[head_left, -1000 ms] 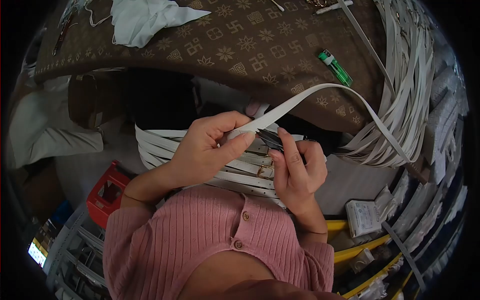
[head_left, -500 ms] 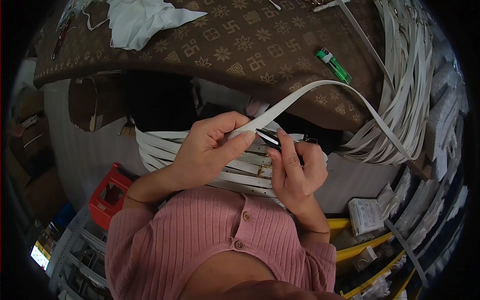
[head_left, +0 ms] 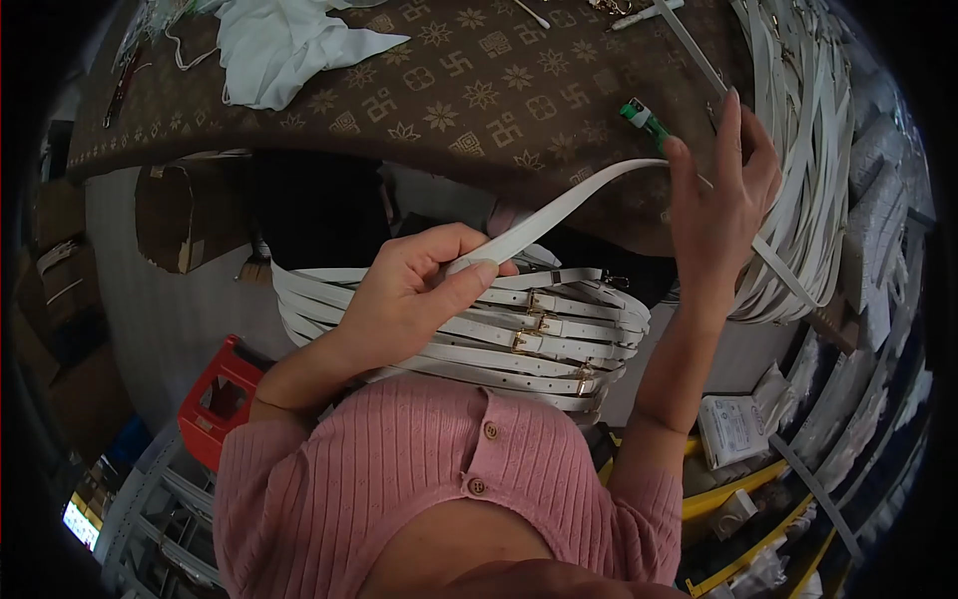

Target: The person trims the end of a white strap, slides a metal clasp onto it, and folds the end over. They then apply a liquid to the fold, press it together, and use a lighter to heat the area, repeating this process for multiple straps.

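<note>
A white strap (head_left: 559,212), perhaps leather, is pinched near one end between the thumb and fingers of my left hand (head_left: 419,290). From there it arches to the right and passes behind my right hand (head_left: 723,205). That hand is over the table edge with thumb and fingers apart, seemingly holding nothing. By its fingertips is a small dark object (head_left: 711,115), too little of it visible to name. A green lighter (head_left: 647,120) lies just left of the fingers. Below my hands, white belts (head_left: 569,329) with gold buckles lie bundled across my lap.
The brown patterned tablecloth (head_left: 449,110) covers the table ahead, with a white cloth (head_left: 289,50) at far left. A thick bunch of white straps (head_left: 798,170) hangs over the right side. A red stool (head_left: 215,399) stands at left, and yellow-edged racks (head_left: 738,534) at lower right.
My right hand has moved up and right from the strap end to the table, and the black-handled cutting tool no longer shows in it. My left hand still grips the strap.
</note>
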Action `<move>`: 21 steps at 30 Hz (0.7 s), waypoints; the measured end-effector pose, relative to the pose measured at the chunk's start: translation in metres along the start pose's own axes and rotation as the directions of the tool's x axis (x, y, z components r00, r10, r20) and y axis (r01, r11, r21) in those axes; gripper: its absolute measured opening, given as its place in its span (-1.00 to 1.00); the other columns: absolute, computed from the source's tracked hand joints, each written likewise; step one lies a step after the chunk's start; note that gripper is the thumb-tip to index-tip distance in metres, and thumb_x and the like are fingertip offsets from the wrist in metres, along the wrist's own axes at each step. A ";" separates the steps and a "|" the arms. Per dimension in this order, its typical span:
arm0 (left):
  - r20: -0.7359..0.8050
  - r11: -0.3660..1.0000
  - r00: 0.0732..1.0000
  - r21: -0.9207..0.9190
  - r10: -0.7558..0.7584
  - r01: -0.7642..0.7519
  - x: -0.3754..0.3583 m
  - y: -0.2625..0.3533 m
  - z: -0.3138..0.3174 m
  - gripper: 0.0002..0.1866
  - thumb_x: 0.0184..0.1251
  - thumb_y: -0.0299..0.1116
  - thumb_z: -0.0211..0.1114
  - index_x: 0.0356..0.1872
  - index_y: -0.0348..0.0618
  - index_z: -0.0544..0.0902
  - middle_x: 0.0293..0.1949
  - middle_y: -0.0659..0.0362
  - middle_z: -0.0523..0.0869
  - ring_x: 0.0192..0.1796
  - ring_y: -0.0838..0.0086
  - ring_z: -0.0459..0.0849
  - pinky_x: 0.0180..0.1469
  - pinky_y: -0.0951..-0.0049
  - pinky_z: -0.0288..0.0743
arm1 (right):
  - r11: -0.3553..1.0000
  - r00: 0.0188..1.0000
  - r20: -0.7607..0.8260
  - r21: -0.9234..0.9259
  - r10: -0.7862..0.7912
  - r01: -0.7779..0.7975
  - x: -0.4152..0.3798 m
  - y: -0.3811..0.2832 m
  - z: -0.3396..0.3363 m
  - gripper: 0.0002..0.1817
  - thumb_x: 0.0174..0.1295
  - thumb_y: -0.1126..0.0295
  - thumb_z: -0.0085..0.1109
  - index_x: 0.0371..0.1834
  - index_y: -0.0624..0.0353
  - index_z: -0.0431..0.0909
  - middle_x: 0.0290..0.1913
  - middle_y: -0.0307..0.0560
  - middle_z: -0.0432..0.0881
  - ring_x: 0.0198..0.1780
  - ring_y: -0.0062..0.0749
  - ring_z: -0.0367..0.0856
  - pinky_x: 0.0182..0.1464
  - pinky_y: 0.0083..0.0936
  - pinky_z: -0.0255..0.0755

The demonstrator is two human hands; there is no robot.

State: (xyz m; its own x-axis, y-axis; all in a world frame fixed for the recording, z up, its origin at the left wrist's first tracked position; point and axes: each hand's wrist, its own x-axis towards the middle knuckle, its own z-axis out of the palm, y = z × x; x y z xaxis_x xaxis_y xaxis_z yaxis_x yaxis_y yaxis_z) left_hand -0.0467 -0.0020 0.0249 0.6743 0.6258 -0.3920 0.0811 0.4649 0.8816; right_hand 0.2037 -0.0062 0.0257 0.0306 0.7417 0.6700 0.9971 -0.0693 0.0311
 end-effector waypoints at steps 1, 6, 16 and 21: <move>-0.001 1.000 1.000 0.004 0.011 -0.011 0.000 -0.002 0.000 -0.84 0.27 -0.45 0.08 -0.22 -0.31 0.55 -0.42 0.37 0.56 -0.47 0.83 0.36 -0.45 0.80 0.23 | 1.000 1.000 -0.011 -0.001 -0.004 0.004 0.001 -0.002 -0.003 -0.54 -0.02 0.30 0.27 -0.01 0.18 0.48 -0.44 -0.12 0.46 -0.39 -0.37 0.45 -0.30 -0.47 0.33; 0.056 0.801 0.949 0.522 0.312 -0.294 -0.004 0.010 -0.018 -0.97 0.02 -0.54 0.26 -0.50 -0.29 0.61 -0.67 0.26 0.51 -0.60 0.69 0.38 -0.59 0.66 0.18 | 0.672 0.851 0.287 0.734 -0.440 0.100 -0.015 -0.040 -0.029 -0.68 0.02 0.30 0.14 -0.16 0.17 0.48 -0.43 -0.13 0.47 -0.37 -0.32 0.47 -0.24 -0.45 0.33; -0.344 0.382 0.420 0.924 0.840 -0.005 -0.117 -0.019 -0.224 -0.88 0.26 -0.50 0.07 -0.27 -0.25 0.57 -0.37 0.14 0.58 -0.33 0.48 0.53 -0.31 0.49 0.39 | 0.994 0.930 0.353 0.076 -0.100 0.078 -0.048 0.094 -0.074 -0.89 -0.12 0.52 0.05 -0.47 0.12 0.41 -0.49 -0.20 0.42 -0.34 -0.31 0.46 -0.17 -0.45 0.31; -0.678 0.568 0.255 0.725 0.690 0.390 -0.153 -0.044 -0.285 -0.79 0.29 -0.39 0.06 -0.16 -0.25 0.57 -0.26 0.04 0.63 -0.22 0.33 0.60 -0.22 0.40 0.44 | 1.000 0.975 0.222 0.010 0.004 -0.007 -0.064 0.108 -0.095 -0.88 -0.15 0.54 0.09 -0.50 0.11 0.42 -0.53 -0.22 0.44 -0.37 -0.33 0.47 -0.24 -0.46 0.33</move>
State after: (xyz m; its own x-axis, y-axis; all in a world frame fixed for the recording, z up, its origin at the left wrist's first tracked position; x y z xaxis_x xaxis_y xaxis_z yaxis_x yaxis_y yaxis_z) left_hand -0.3627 0.0605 -0.0288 -0.2692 0.9048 0.3300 0.8409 0.0538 0.5385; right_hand 0.3030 -0.1247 0.0571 0.0497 0.8708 0.4892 0.9975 -0.0676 0.0189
